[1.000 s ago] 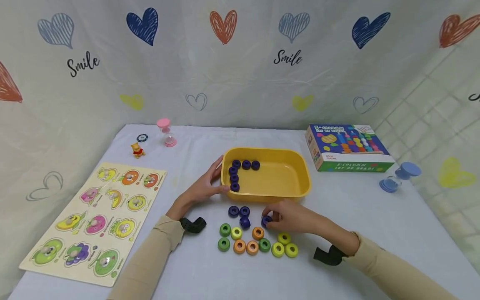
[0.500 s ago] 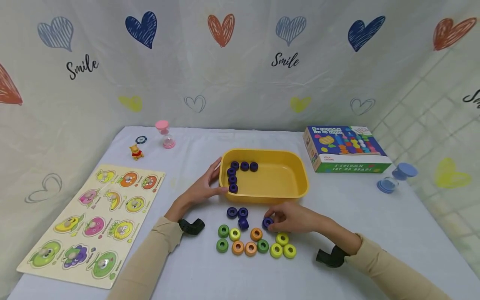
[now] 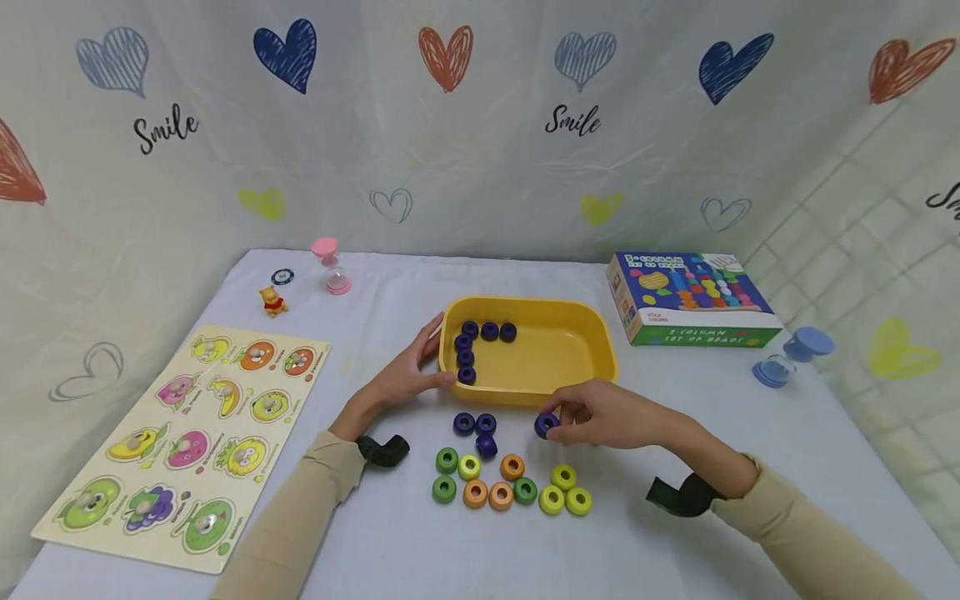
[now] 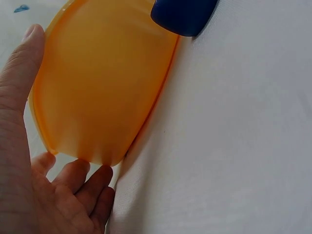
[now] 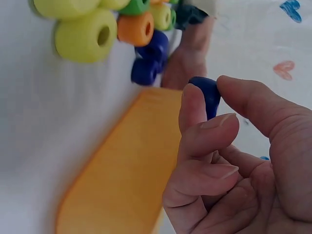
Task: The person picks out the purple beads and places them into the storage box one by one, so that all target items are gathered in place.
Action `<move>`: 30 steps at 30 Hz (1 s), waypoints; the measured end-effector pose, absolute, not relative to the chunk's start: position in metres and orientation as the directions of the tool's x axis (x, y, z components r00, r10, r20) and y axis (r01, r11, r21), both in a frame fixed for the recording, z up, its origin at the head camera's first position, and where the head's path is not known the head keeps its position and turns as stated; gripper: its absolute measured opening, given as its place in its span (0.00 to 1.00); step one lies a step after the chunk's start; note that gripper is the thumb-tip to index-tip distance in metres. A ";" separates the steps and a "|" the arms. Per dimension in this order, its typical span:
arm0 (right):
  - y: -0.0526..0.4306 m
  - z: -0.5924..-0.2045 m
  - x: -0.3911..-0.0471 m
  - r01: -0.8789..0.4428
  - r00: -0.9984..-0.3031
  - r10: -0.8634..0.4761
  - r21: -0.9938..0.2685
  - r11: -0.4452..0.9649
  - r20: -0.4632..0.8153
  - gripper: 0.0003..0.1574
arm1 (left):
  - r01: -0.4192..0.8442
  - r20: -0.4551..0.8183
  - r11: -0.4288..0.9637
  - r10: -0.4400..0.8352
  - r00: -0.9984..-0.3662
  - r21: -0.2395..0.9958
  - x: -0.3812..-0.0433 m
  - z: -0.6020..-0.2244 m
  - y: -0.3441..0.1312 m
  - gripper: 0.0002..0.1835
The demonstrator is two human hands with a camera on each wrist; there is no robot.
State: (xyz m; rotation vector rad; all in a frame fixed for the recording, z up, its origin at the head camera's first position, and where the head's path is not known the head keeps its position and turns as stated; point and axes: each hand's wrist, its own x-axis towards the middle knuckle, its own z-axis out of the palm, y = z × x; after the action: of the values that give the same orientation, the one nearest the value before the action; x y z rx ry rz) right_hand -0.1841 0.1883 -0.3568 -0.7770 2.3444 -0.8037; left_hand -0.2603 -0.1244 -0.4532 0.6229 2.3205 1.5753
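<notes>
Bead [image 3: 542,428] in right hand [image 3: 611,414]; "Smile" backdrop [image 3: 480,146]

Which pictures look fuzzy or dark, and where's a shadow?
Right wrist: the yellow tray has fuzzy edges, while the right hand looks sharper. Left wrist: dim, with a grey shadow on the white cloth beside the tray. Head: brightest, "Smile" lettering readable.

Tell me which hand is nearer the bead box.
Right. The right hand, pinching a dark blue bead, is in front and left of the bead box; the left hand is farther left, holding the yellow tray.
</notes>
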 end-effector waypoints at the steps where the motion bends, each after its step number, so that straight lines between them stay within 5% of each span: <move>1: 0.189 -0.354 -0.187 -0.331 -0.694 -0.655 -0.675 0.659 -0.299 0.21 | 0.196 0.015 0.317 0.493 -0.870 0.928 -0.259 -0.449 -0.124 0.51; 30: 0.176 -0.351 -0.320 -0.245 -0.770 -0.512 -0.565 0.788 -0.380 0.24 | 0.203 0.011 0.329 0.503 -0.864 0.922 -0.246 -0.425 -0.122 0.49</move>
State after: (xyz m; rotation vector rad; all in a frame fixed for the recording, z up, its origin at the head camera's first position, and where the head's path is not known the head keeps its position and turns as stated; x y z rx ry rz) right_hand -0.3197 0.1762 -0.3508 -0.5631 2.4484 -0.6742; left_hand -0.2463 -0.1218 -0.4253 0.6346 2.3207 1.5485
